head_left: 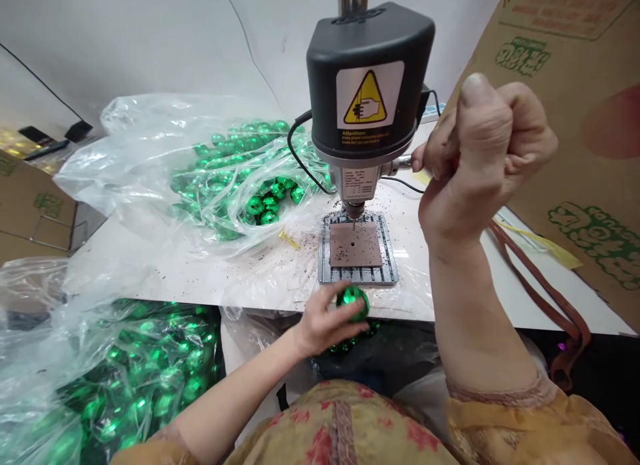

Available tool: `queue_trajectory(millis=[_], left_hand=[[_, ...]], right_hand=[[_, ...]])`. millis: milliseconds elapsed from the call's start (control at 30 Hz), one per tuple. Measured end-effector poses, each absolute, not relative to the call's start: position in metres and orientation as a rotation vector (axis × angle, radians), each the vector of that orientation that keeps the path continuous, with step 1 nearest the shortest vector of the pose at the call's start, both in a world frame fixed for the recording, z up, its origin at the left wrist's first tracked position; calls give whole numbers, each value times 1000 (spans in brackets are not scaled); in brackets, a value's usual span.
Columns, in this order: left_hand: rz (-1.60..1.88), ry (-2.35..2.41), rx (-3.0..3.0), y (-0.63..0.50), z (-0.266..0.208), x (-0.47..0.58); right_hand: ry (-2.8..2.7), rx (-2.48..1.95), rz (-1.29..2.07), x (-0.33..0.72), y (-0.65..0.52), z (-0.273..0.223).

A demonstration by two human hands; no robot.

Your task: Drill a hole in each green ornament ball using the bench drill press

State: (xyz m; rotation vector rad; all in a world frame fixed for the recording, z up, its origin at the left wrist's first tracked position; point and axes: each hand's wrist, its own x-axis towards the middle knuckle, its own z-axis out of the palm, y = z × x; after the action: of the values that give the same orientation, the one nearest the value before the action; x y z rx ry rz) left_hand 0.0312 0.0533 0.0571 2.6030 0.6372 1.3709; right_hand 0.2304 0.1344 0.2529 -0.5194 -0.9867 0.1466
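Note:
A shiny green faceted ball (356, 298) is gripped by the fingers of my left hand (327, 321), just in front of the drill press base (359, 276). My right hand (477, 151) is closed round the feed lever (403, 163) at the side of the drill press (370, 85). Below the chuck, a thin drill bit (355, 223) points down at a brown board (356, 245) with a small hole in it. Dark shavings are scattered over the board and base.
An open plastic bag of green balls (270, 205) lies left of the press. Another bag of green balls (150, 385) sits lower left, below the white table (165, 271). Cardboard boxes (575, 151) stand at right. A brown strap (545, 285) hangs over the right edge.

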Motion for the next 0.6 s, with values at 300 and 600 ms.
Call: queue_trajectory(millis=[300, 600], left_hand=[[1028, 236, 3072, 26, 29, 1], [463, 2005, 2377, 217, 137, -37]], right_hand=[[-969, -512, 146, 232, 134, 250], [-953, -580, 183, 227, 127, 251]])
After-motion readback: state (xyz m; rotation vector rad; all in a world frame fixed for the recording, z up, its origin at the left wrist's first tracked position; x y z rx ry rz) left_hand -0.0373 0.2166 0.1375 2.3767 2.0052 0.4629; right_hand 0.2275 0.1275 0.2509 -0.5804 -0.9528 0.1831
